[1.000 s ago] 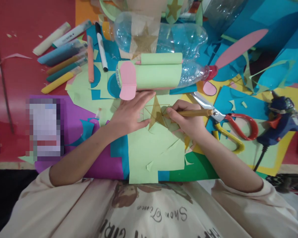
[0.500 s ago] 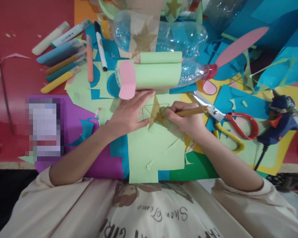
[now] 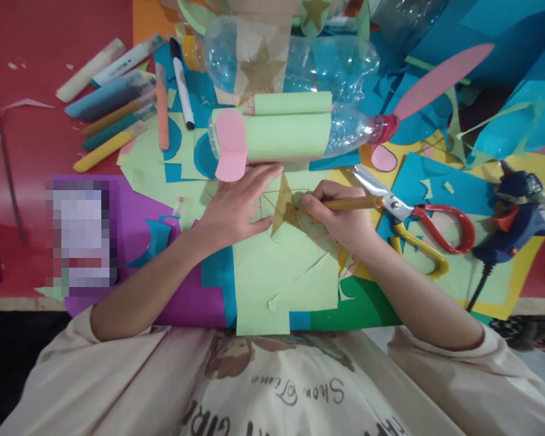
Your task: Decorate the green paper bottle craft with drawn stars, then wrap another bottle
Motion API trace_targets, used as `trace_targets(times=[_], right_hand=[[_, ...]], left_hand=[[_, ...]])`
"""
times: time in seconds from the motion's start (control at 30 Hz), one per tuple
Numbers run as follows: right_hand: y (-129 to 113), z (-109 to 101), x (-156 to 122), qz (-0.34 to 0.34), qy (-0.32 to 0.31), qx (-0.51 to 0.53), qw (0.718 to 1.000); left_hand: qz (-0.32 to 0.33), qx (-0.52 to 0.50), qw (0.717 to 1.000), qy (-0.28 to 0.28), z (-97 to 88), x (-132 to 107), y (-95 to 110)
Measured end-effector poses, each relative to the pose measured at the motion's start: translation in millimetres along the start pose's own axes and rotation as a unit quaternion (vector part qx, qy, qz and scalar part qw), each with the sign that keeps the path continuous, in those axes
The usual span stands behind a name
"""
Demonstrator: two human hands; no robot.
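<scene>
1. Right hand (image 3: pixel 345 213) closed around a brown marker (image 3: pixel 356 203), tip at a partly coloured star (image 3: pixel 284 207) on pale green paper (image 3: pixel 306 178), near a wrapped bottle (image 3: pixel 290 136).
2. Left hand (image 3: pixel 236 209) lies open, fingers spread, beside the star.
3. Marker looks light, stiff, best pinched near its tip; paper seems thin, easily creased, best pressed flat.

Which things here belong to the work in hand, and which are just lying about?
In use:
brown marker, held in right hand
partly coloured star
left hand, spread beside it

Apparently lying about:
scissors
blue glue gun
green-wrapped bottle
yellow marker
</scene>
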State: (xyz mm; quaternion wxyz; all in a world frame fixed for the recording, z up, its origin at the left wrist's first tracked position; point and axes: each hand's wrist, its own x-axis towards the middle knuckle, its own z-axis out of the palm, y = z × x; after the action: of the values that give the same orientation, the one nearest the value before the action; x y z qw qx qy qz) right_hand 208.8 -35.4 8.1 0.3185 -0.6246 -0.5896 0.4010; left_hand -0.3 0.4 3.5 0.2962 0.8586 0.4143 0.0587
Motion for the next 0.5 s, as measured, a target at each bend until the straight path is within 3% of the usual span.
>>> trace_targets(times=[0.3, 0.5], right_hand=[[-9.7, -1.4, 3.0, 0.034, -0.056, 0.000, 0.998], [-3.6, -0.5, 2.3, 0.034, -0.027, 0.018, 0.999]], left_hand=[[0.007, -0.009, 1.000, 0.006, 0.2, -0.6, -1.4], [0.008, 0.001, 1.000, 0.003, 0.6, -0.1, -1.0]])
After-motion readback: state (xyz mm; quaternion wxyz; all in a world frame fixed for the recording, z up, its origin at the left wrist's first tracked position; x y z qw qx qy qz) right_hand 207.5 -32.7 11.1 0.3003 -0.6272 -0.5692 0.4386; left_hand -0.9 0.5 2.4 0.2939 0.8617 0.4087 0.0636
